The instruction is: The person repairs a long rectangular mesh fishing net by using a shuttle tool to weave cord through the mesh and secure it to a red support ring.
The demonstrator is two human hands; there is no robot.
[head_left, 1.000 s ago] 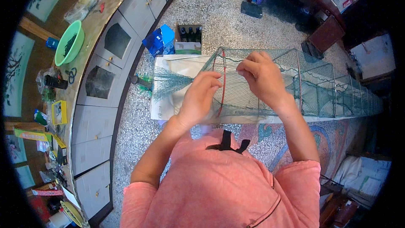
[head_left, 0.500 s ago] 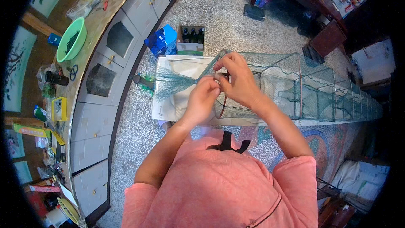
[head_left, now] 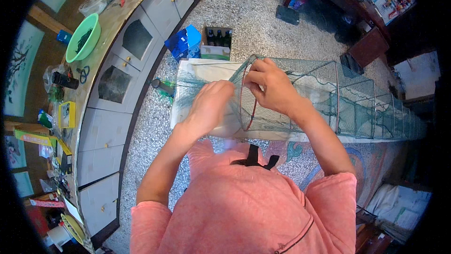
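A long green fishing net trap, its mesh stretched over several square frames, lies on a white board. The reddish end frame stands at its left end. Beyond that frame the mesh gathers into a loose bluish-green tail. My left hand is on this gathered mesh, back upward; it is slightly blurred and its fingertips are hidden. Just right of it, my right hand is closed in a pinch at the end frame. What sits between its fingertips is too small to make out.
The white board runs beneath the trap. Behind it stand a carton of dark bottles and a blue box. Along the left, a counter holds a green basin, scissors and a yellow box. A dark-handled object lies beyond the board's left end.
My hands have moved apart: the left shifted left onto the gathered mesh, while the right stays pinched near the end frame. More of that frame shows between them.
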